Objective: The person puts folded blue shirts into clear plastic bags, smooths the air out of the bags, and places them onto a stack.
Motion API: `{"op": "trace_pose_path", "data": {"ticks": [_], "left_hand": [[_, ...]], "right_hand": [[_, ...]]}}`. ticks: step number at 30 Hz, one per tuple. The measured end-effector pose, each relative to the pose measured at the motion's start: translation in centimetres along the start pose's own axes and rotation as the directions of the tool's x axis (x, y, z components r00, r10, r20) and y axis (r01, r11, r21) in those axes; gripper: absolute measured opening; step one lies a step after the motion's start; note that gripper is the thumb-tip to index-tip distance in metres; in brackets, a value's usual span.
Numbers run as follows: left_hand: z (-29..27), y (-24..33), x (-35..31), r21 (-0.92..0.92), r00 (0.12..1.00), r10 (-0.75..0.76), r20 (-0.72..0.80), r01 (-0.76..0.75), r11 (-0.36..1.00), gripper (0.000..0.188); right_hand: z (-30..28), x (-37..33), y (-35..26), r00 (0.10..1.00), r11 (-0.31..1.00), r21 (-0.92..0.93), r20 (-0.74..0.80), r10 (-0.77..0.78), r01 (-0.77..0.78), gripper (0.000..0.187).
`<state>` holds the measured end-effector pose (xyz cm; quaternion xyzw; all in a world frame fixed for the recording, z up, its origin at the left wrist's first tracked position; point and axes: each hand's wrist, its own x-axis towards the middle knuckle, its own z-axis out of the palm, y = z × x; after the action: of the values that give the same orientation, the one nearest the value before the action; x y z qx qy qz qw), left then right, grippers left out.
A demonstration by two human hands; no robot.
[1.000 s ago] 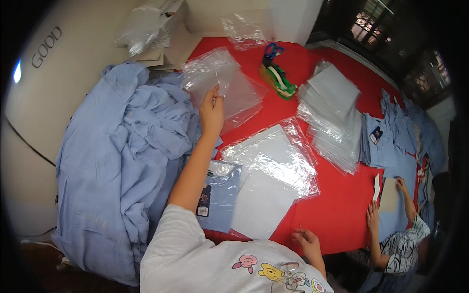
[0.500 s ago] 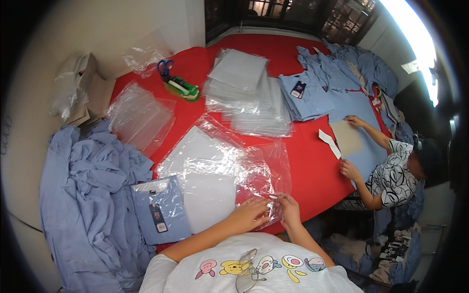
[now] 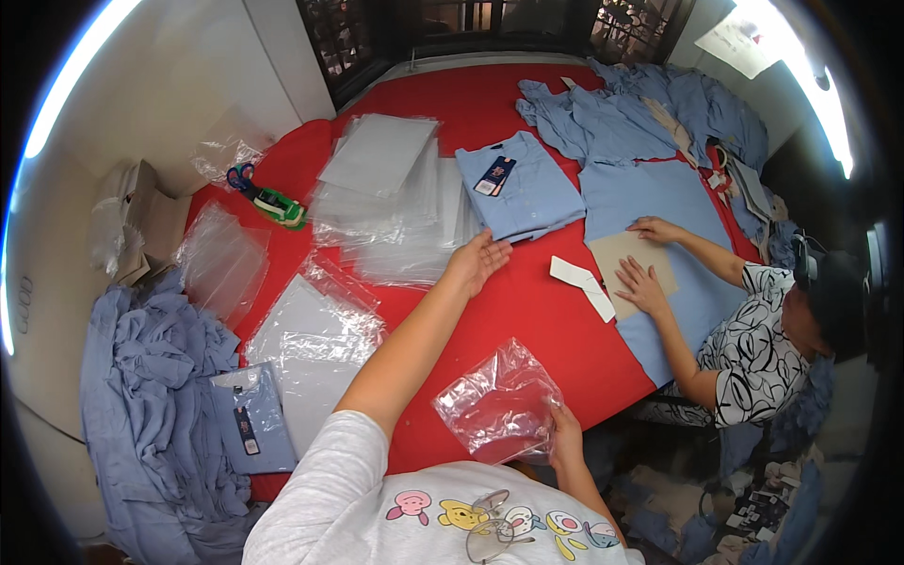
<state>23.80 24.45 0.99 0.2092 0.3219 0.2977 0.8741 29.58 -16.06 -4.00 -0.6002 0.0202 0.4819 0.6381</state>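
My left hand (image 3: 480,262) reaches out over the table, palm turned up and fingers stretched, at the near left corner of a folded light-blue shirt (image 3: 539,209) with a dark hang tag. Whether the fingertips touch the cloth I cannot tell. Close to my body, my right hand (image 3: 565,435) is closed on the edge of a clear plastic bag (image 3: 499,400), which spreads over the red cloth. Beside my left forearm lie clear bags with white sheets (image 3: 315,344). A bagged blue shirt (image 3: 252,414) with a tag rests at the left.
Stacked clear bags (image 3: 386,169) stand beyond my left forearm, near a green tape dispenser (image 3: 281,207) with scissors. Crumpled blue garments (image 3: 155,395) heap at the left. On the right a co-worker's hands press a beige card (image 3: 617,273) onto blue cloth beside a white strip (image 3: 584,285).
My left hand has let go of the clear bag and stretched forward to the folded shirt. The bag stays in my right hand. The view has shifted right; the co-worker's hand moved onto the card.
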Motion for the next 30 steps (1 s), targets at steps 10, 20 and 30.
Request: {"op": "trace_pose_path", "data": {"ticks": [10,20,30], "left_hand": [[5.2,1.5,8.4,0.110,0.967,0.193,-0.165,-0.177,0.978,0.063],[1.1,-1.7,-4.4,0.545,0.926,0.375,-0.039,-0.295,0.785,0.072],[-14.6,-14.8,-29.4,0.571,0.944,0.150,-0.293,0.047,0.819,0.069]], "right_hand": [[-12.3,1.1,-7.0,0.993,1.000,-0.019,-0.122,0.010,-0.013,0.021],[-13.4,2.9,-5.1,0.996,0.999,0.039,-0.081,-0.024,0.028,0.020],[-12.3,-1.9,-3.4,0.961,0.996,-0.081,-0.271,-0.046,0.025,0.037]]}}
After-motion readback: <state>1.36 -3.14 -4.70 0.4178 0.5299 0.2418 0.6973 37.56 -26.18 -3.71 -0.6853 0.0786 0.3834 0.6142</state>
